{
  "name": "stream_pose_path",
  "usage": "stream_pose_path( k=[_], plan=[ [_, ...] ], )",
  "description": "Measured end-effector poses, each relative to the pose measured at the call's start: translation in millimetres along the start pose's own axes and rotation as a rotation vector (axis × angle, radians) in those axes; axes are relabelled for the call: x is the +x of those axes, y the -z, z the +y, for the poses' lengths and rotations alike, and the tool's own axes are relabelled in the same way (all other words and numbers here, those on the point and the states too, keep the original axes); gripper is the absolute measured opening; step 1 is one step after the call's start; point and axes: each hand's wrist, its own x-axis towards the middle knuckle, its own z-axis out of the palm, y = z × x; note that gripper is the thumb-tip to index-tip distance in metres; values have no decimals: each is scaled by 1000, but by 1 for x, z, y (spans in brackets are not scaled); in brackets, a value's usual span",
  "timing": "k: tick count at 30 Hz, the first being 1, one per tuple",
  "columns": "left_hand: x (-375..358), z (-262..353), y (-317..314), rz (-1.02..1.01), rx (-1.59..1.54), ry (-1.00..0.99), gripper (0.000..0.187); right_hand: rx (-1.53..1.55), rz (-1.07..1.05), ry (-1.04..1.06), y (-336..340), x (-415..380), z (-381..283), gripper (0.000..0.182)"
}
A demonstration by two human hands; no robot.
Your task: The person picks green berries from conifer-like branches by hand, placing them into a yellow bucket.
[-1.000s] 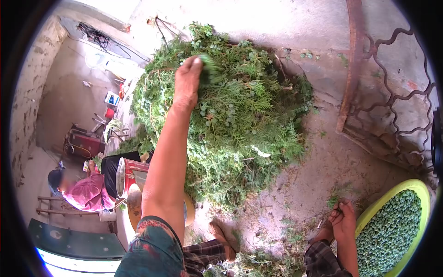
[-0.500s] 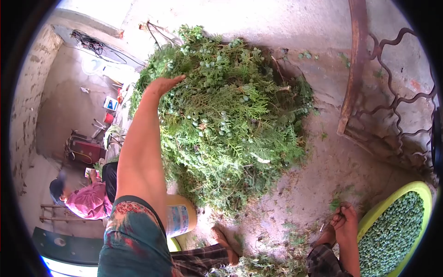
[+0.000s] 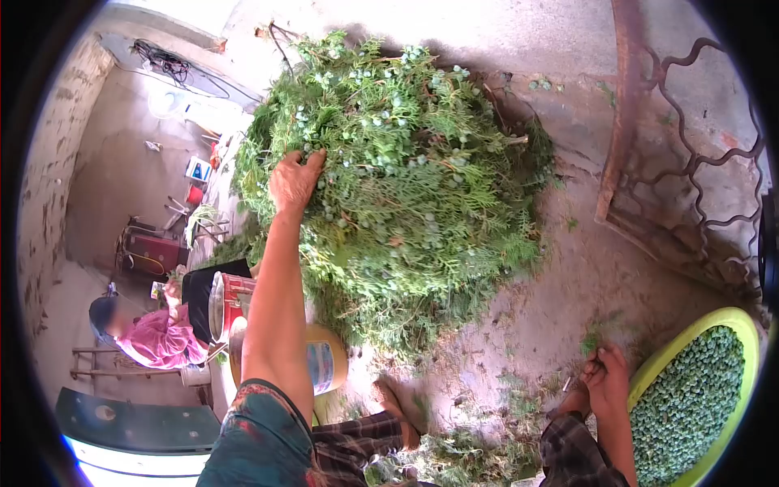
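My left hand [image 3: 294, 183] reaches into the left side of a large heap of green branches [image 3: 406, 219] with small bluish-green berries. Its fingers and thumb are closed on foliage, the tips partly hidden among the leaves. Low on the right, my right hand [image 3: 604, 375] is held with curled fingers near my foot. A small green sprig [image 3: 591, 341] shows just beyond its fingers; whether the hand holds it is unclear. Beside this hand stands a yellow-green basin [image 3: 751, 341] full of green berries.
A rusty metal frame [image 3: 618, 122] with wavy bars leans at the right. Near my left arm are a yellow bucket [image 3: 334, 357] and a red container [image 3: 235, 300]. A person in pink [image 3: 166, 337] sits at the left. Loose leaves litter the floor [image 3: 519, 349].
My left hand has gone from stretched out over the heap to bent down with its fingers in the foliage. The red container now shows beside my arm. My right hand has hardly moved.
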Motion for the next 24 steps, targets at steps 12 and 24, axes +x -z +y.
stream_pose_path(
  k=[12, 24],
  plan=[
    [-164, 54, 10, -3, -221, 200, 43, -39, -44, 31, -1, 0, 7, 7],
    [-274, 73, -64, -264, -260, -26, 36, -130, -45, 6, -18, 7, 15, 14]
  ],
)
